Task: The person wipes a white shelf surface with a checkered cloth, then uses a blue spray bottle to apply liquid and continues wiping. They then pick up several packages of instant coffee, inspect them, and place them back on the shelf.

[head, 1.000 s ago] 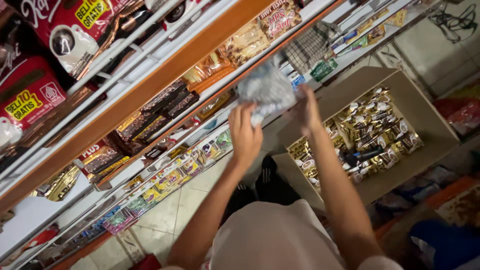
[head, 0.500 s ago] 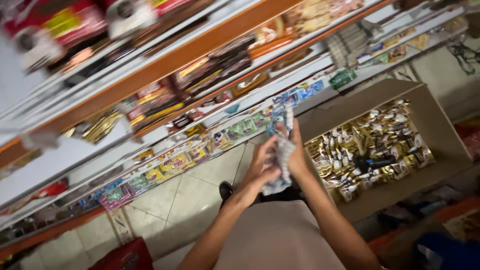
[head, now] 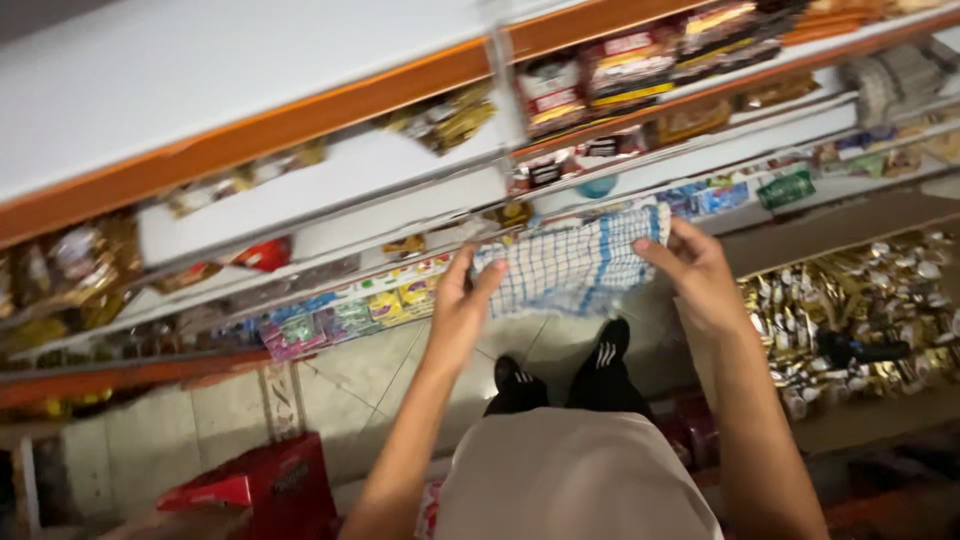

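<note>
Both hands stretch a blue-checked cloth (head: 572,262) flat: left hand (head: 462,312) and right hand (head: 700,275) each pinch an edge between thumb and fingers. Folding seems in hand; next, the pinched edges must meet evenly between the fingers

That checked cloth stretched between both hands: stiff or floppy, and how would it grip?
Likely floppy: the checked cloth sags and wrinkles between the left hand and right hand. Probably light, since fingertip pinches at its ends hold it up. The woven look suggests it is not slippery.

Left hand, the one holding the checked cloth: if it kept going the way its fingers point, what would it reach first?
Probably the low shelf of small colourful packets just beyond the left hand and cloth; depth is unclear.
</note>
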